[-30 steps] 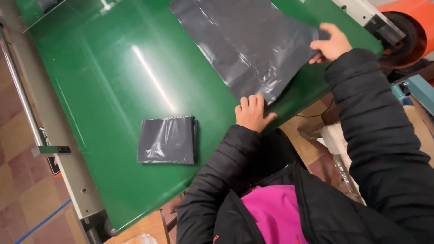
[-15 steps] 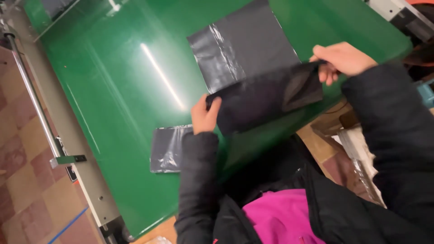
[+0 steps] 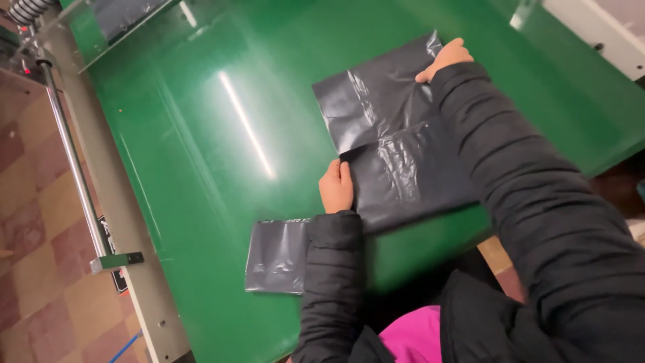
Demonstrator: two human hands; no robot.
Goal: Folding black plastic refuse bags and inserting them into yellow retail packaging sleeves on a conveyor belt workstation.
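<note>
The grey plastic bag lies flat on the green table, at one o'clock from frame centre, its near half folded over the far half. The left hand presses flat on the fold's left corner; the right hand pins the far edge, though its grip is partly hidden by the sleeve. For a clean fold, edges should be aligned before the crease is smoothed flat. A folded bag stack lies at seven o'clock.

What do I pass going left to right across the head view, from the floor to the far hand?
Tiled floor → metal rail → folded grey bag → left hand → grey bag being folded → right hand.
</note>
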